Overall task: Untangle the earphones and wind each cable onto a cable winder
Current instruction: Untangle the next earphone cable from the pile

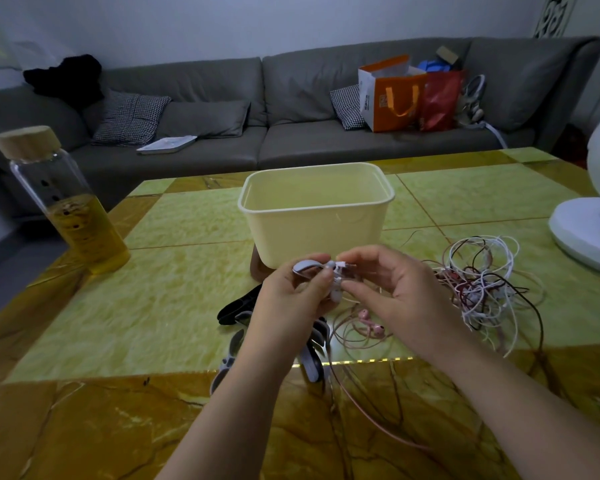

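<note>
A grey sofa (291,133) runs along the back of a living room, and in front of it is a green and amber marbled table (153,306) with a cream plastic tub (312,216) near its middle.

Both hands are raised together just in front of the tub. The left hand (288,299) grips a grey cable winder (305,268). The right hand (392,289) pinches a small white plug end (340,266) against the winder's tip.

The task looks barely started. No finished coil is visible, and this seems to be the first cable being seated. Right of the tub lies a tangle of cables (482,278), white, dark red and pink, with its knots not yet undone. Pink earbuds (371,323) lie nearer the person than the tub, under the right wrist, and their pink cable (361,410) trails further toward the person. A black winder (236,310) and more grey winders (312,355) wait below the left hand, partly hidden.

There is open table left of the tub as far as the glass bottle (70,209), which stands close to the table's left edge. On the right, the white fan base (589,216) crowds the tangle. Pulling cables that way could probably snag it.
</note>
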The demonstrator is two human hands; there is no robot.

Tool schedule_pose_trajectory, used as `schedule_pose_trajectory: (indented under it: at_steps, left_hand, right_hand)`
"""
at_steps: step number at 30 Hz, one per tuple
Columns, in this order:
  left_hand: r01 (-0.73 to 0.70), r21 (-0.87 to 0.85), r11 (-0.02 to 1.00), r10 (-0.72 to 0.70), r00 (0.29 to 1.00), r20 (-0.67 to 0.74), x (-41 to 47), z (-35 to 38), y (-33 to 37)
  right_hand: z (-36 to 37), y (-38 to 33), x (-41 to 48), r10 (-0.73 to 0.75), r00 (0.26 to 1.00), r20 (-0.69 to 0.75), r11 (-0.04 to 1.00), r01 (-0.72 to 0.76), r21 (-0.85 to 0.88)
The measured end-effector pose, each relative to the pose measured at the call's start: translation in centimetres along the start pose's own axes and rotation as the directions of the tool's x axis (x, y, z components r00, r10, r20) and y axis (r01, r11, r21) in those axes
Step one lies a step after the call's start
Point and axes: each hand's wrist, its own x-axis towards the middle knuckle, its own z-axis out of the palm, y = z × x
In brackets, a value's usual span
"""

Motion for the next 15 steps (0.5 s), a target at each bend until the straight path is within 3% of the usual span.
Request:
schedule_pose_trajectory:
  at_steps: [6,10,12,15]
  left_hand:
    - [0.014,-0.175,0.984,0.001,0.996,0.089,0.9,-0.8,1.0]
    - [0.039,-0.217,0.975,-0.016,0.994,0.107,1.2,-1.4,1.9]
    - [0.029,-0.163,0.986,-0.016,0.997,0.077,1.4,-2.0,2.3]
    - [-0.029,0.120,0.992,0.033,0.999,-0.026,1.8,-3.0,2.0]
  right_hand:
    - [0.1,-0.6,0.6,-0.050,0.995,0.084,0.985,0.063,-0.159]
    - [0.2,-1.0,2.1,-0.081,0.997,0.016,0.971,0.082,-0.224]
    - [0.2,-1.6,3.8,-0.078,0.995,-0.055,0.971,0.063,-0.229]
    - [0.0,-1.7,7.7,-0.093,0.976,-0.196,0.946,0.025,-0.323]
